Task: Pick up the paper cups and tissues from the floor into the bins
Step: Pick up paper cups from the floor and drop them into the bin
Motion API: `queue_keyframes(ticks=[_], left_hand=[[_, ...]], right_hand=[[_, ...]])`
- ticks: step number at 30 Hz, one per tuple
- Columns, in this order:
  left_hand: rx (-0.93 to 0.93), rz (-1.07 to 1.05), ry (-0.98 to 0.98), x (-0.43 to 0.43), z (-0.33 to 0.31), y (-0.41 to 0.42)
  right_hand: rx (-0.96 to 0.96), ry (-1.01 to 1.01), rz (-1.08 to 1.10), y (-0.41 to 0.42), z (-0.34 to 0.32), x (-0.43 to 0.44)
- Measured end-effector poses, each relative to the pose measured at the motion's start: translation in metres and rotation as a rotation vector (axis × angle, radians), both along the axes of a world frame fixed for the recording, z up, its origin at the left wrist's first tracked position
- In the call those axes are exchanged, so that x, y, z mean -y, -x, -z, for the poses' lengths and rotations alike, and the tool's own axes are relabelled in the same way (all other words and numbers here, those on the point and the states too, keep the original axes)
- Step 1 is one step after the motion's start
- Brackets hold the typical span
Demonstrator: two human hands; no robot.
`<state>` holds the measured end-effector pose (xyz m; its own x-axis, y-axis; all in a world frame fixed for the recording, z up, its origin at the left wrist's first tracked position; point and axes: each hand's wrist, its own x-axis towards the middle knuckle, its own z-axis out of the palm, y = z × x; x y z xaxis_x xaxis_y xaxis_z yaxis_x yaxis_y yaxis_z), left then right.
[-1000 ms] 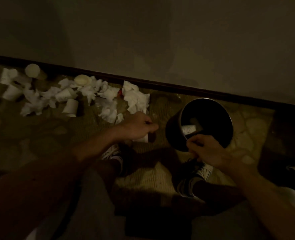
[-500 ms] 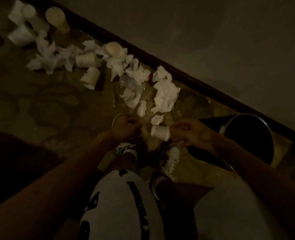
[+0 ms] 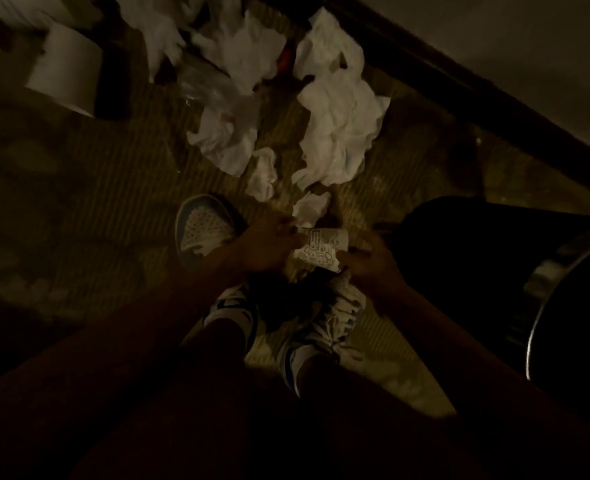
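Note:
A crumpled printed paper cup (image 3: 321, 249) is held between both hands just above my shoes. My left hand (image 3: 269, 244) grips its left end and my right hand (image 3: 373, 259) grips its right end. Crumpled white tissues lie on the carpet beyond: a small wad (image 3: 312, 207) right behind the cup, another (image 3: 262, 174), a big heap (image 3: 340, 129) and a second heap (image 3: 224, 140). A white paper cup (image 3: 61, 67) lies on its side at the top left. The dark round bin (image 3: 570, 323) with a shiny rim stands at the right.
My two white sneakers (image 3: 203, 230) stand on the patterned carpet (image 3: 96, 188) under my hands. A dark baseboard (image 3: 477, 84) and pale wall run diagonally across the top right. A clear plastic wrapper (image 3: 210, 88) lies among the tissues. The scene is dim.
The view has tilted down and closer to the litter. My right hand left the bin's rim and came to the cup; both hands now hold it, and it looks more crumpled.

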<state>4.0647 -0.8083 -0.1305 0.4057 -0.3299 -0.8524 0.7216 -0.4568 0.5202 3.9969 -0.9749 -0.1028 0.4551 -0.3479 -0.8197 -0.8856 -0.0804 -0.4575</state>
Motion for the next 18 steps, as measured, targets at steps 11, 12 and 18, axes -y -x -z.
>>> queue_keyframes(ticks=[11,12,18], left_hand=[[0.095,-0.197,-0.103,0.012,0.064,0.007],[0.108,-0.174,-0.077,0.015,0.063,0.010],[0.300,-0.123,0.079,0.035,0.073,-0.011]], right_hand=[[-0.147,-0.009,0.035,-0.014,0.048,-0.006],[-0.114,0.007,0.035,-0.015,0.046,-0.005],[0.077,0.062,0.113,-0.045,0.055,0.012]])
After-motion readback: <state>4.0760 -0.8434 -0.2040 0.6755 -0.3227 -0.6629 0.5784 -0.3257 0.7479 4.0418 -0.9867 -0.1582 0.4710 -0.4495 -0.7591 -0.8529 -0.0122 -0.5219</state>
